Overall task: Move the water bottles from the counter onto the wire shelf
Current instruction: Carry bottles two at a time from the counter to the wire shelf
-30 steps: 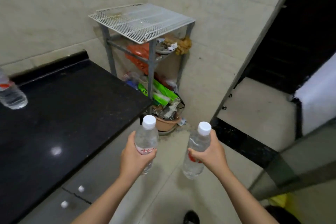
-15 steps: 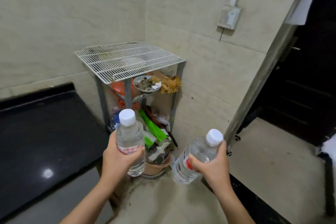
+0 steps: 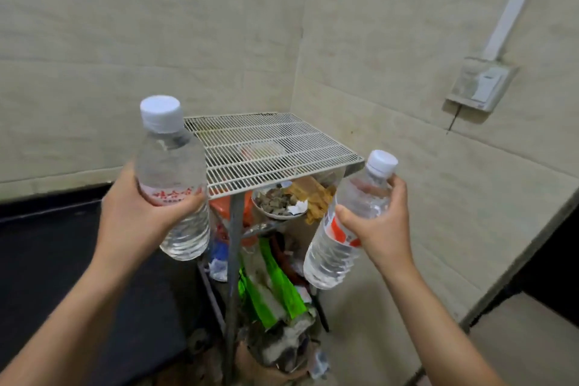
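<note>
My left hand (image 3: 138,213) grips a clear water bottle (image 3: 172,166) with a white cap and a red-lettered label, held upright just left of the wire shelf's front corner. My right hand (image 3: 376,222) grips a second clear bottle (image 3: 341,229) with a red-and-white label, tilted with its cap up and to the right, below and right of the shelf's front right corner. The white wire shelf (image 3: 272,147) stands in the wall corner, and its top grid is bare. Both bottles are in the air, short of the grid.
The black counter (image 3: 47,260) lies at the left, its end next to the shelf's legs. Under the grid sit a bowl of scraps (image 3: 279,204), green packets (image 3: 279,288) and other clutter. A wall switch box (image 3: 479,84) is mounted at the right. A dark doorway lies at the far right.
Both hands have raised their bottles and come closer to the shelf. The view has moved in and down toward the shelf. The counter's bottle has dropped out of sight.
</note>
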